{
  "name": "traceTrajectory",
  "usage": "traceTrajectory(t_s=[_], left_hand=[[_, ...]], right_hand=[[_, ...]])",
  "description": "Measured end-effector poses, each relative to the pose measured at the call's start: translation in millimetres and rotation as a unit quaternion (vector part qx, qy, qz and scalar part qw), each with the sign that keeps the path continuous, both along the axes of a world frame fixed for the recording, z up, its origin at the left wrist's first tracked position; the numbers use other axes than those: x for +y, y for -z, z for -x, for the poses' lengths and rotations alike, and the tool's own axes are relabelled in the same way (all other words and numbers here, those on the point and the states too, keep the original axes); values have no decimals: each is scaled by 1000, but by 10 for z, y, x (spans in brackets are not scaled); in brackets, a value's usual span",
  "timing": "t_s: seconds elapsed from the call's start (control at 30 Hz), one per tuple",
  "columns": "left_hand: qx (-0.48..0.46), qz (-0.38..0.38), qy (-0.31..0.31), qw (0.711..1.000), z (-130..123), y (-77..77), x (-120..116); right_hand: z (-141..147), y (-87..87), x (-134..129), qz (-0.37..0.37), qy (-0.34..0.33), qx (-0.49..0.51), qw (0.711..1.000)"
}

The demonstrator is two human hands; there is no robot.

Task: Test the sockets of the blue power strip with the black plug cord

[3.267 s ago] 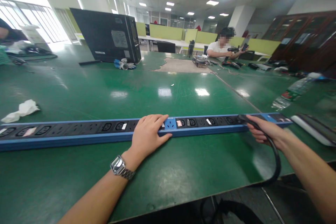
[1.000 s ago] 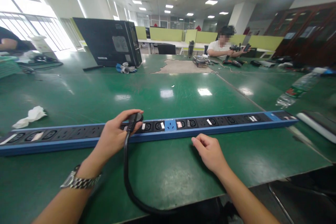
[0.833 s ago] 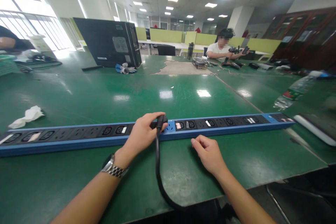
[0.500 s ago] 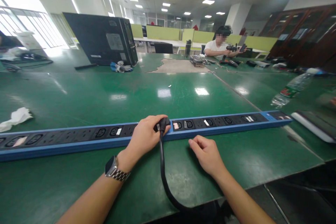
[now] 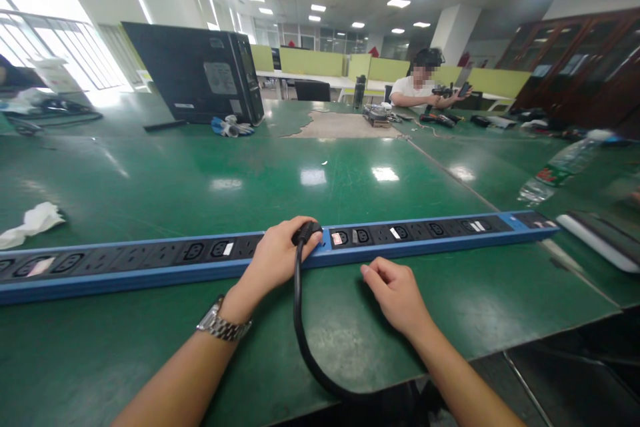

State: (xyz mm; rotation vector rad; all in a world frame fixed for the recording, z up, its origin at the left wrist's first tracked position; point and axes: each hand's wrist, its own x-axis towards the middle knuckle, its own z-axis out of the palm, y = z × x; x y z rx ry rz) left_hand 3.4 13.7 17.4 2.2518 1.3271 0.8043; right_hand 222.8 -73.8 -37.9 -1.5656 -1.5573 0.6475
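My left hand (image 5: 275,255), with a metal-band watch on its wrist, is closed around a black power plug (image 5: 304,232). The plug sits over the middle of a long blue power strip (image 5: 150,279); my fingers hide whether its pins are in a socket. From the plug a thick black cable (image 5: 299,307) curves down over the table's near edge. My right hand (image 5: 397,295) rests on the green tabletop in front of the strip, fingers curled in, and nothing shows in it. Black sockets, some with small white stickers, line the strip.
Behind the strip stand a black computer case (image 5: 185,73) and gloves (image 5: 233,125). Crumpled tissue (image 5: 37,221) lies at left. A plastic bottle (image 5: 560,167) and a dark, white-edged object (image 5: 597,240) are at right. Another person (image 5: 413,90) sits across the table holding a device.
My left hand has tilted the plug, and the cable's upper part has swung a little to the left. My right hand has stayed in place.
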Motion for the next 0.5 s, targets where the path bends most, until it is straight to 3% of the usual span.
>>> traceTrajectory(t_s=[0.23,0.37,0.5], left_hand=[[54,-59,-11,997,-43,61,-10],[58,-130,41,989,-14,91,-46],[101,-143,81,981,12,98,-80]], right_hand=[[15,-3,5,-4,-3,4,1000],[10,3,-3,-3,-6,6,1000],[22,-16,-3,11,9,33,999]])
